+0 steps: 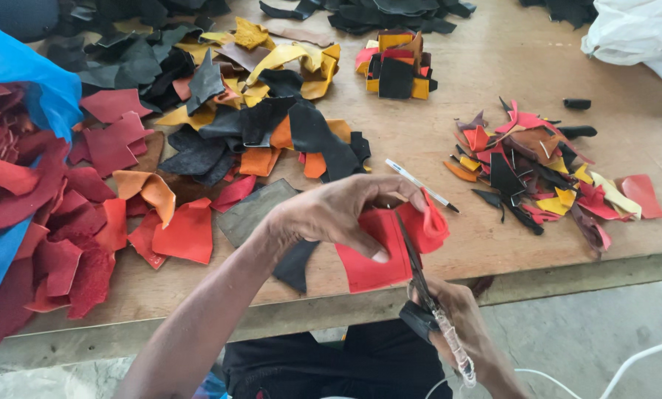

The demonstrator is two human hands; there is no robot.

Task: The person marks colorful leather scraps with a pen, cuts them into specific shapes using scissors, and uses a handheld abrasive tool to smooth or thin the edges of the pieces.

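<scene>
Left hand hides part of red leather piece; scissors cut it.

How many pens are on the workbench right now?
1. A single white pen with a dark tip lies on the bare wood just beyond the left hand, between the dark scrap heap and the small trimmings pile. More could be buried under scraps.

Blue plastic bag far left, white plastic bag top right
</scene>
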